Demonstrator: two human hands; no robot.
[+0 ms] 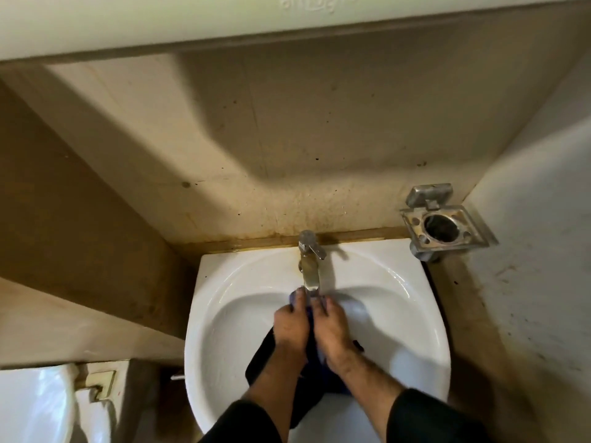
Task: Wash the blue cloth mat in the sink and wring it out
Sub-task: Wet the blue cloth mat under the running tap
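The blue cloth mat point(262, 362) is bunched in the sink point(412, 314), gripped by left hand point(291, 327) and right hand point(332, 330), its top edge lifted beneath the tap point(311, 263), presumably for rinsing.

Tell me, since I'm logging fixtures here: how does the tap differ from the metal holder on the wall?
The tap stands at the basin's back rim, reaching over the bowl; the holder hangs on the wall, right of the basin. The tap is slim with a lever; the holder is a square frame with a round hole. Both are tarnished metal.
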